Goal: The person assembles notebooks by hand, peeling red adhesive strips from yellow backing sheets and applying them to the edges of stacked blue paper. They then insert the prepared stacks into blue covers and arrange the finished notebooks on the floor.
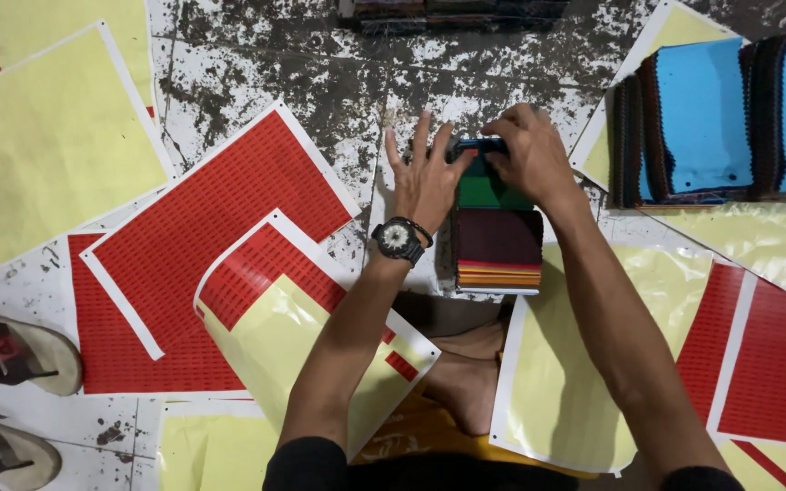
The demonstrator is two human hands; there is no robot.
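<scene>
Nearest to us are our two forearms and, between them, a bare foot (466, 386) resting on the floor. Our left hand (422, 177) lies flat with the fingers spread wide, gripping nothing; its palm rests on the floor and on the left edge of a stack of fabric swatches (497, 238), and a wristwatch (398, 238) sits just below it on the wrist. Our right hand (531, 155) is curled, and its fingertips press down on a dark blue swatch (477, 147) at the far end of the stack; whether it pinches the swatch or only pushes it, we cannot tell. The stack shows layers of green, dark maroon, red and orange toward us, so we judge that many swatches are already laid in place and the blue one is only now being aligned. To the left of the left hand lie red sticker sheets (220, 214), one peeled back to yellow backing paper (297, 350). To the right of the right hand stand finished swatch bundles with blue covers (711, 118). Far to the left, near us, are two sandals (11, 350).
</scene>
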